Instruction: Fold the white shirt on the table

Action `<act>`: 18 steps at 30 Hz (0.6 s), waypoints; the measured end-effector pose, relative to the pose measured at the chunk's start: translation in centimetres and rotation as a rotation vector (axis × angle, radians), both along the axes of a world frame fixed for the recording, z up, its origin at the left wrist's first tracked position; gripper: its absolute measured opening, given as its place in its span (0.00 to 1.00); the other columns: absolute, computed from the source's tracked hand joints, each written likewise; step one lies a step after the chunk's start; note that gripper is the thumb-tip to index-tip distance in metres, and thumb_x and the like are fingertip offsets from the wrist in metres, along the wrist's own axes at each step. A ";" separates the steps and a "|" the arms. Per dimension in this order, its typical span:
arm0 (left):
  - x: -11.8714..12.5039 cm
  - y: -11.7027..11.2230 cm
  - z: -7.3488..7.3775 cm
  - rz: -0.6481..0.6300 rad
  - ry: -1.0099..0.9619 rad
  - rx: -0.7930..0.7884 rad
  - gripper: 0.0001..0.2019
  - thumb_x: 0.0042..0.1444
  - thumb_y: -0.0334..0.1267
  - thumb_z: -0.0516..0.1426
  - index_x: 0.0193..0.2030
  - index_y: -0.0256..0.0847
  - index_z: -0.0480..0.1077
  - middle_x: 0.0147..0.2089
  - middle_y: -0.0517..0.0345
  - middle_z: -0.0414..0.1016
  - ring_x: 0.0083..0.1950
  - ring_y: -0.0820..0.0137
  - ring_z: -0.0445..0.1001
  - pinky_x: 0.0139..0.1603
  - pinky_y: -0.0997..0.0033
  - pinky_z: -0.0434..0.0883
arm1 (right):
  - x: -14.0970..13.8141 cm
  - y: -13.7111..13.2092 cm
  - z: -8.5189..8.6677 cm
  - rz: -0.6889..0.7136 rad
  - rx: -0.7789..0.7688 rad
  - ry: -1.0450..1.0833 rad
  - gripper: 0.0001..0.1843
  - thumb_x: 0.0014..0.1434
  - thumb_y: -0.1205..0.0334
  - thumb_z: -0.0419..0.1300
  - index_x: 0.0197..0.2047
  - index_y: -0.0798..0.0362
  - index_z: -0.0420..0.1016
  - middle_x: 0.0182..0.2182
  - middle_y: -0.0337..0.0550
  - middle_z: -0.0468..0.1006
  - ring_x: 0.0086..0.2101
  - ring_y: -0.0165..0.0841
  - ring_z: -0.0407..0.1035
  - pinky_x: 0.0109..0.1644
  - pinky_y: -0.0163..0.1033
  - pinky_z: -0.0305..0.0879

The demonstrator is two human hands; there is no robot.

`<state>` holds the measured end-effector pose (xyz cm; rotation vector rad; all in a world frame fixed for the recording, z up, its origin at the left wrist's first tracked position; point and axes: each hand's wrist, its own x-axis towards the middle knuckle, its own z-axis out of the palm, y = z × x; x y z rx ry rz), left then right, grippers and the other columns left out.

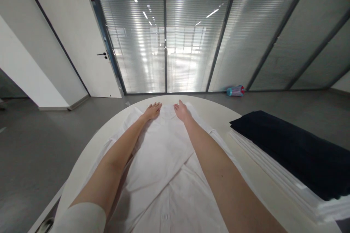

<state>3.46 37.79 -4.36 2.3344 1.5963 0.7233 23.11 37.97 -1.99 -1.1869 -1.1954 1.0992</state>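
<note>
A white button shirt (pixel 161 164) lies spread flat on a white rounded table (pixel 87 153). Both my arms reach across it to its far end near the collar. My left hand (pixel 153 110) rests flat on the cloth, fingers stretched out and open. Close beside it, my right hand (pixel 181 111) also lies flat on the shirt with fingers extended, holding nothing. The two hands are a small gap apart.
At the right of the table sits a stack of folded white garments (pixel 276 174) topped by a dark navy one (pixel 295 149). A blue and pink bottle (pixel 235 90) lies on the grey floor by the glass wall. A white door (pixel 90 51) stands at the left.
</note>
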 end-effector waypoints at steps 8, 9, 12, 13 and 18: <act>0.3 -1.3 1.0 -0.076 -0.070 0.081 0.17 0.61 0.31 0.55 0.56 0.43 0.74 0.67 0.49 0.67 0.72 0.57 0.58 0.73 0.52 0.51 | -0.4 -0.7 0.4 0.112 -0.165 0.307 0.29 0.70 0.42 0.40 0.52 0.54 0.71 0.47 0.55 0.76 0.46 0.34 0.74 0.54 0.39 0.71; 0.1 -1.8 1.0 -0.100 -0.073 0.080 0.16 0.61 0.32 0.56 0.55 0.45 0.74 0.66 0.51 0.68 0.71 0.59 0.59 0.73 0.54 0.52 | -0.6 -0.8 0.5 0.136 -0.198 0.344 0.30 0.70 0.42 0.40 0.52 0.56 0.71 0.46 0.56 0.76 0.46 0.35 0.74 0.54 0.40 0.71; -0.9 -3.0 0.7 -0.140 -0.019 0.014 0.18 0.63 0.39 0.55 0.59 0.49 0.72 0.69 0.54 0.65 0.72 0.59 0.58 0.73 0.53 0.50 | -0.4 -0.7 0.7 0.092 -0.293 0.406 0.32 0.71 0.42 0.37 0.57 0.57 0.68 0.46 0.57 0.75 0.49 0.36 0.73 0.55 0.42 0.70; -1.2 -3.2 0.5 -0.135 0.014 -0.014 0.19 0.64 0.41 0.54 0.62 0.49 0.70 0.70 0.54 0.62 0.73 0.60 0.56 0.73 0.53 0.49 | -0.3 -0.6 0.8 0.053 -0.303 0.403 0.32 0.71 0.43 0.35 0.60 0.56 0.66 0.47 0.57 0.75 0.51 0.36 0.72 0.56 0.43 0.70; -1.6 -3.6 0.5 -0.088 0.102 -0.046 0.22 0.66 0.42 0.52 0.66 0.48 0.66 0.72 0.54 0.57 0.74 0.60 0.52 0.73 0.55 0.46 | -0.1 -0.9 0.8 0.102 -0.285 0.428 0.33 0.71 0.42 0.37 0.59 0.57 0.67 0.47 0.57 0.75 0.51 0.37 0.72 0.56 0.43 0.70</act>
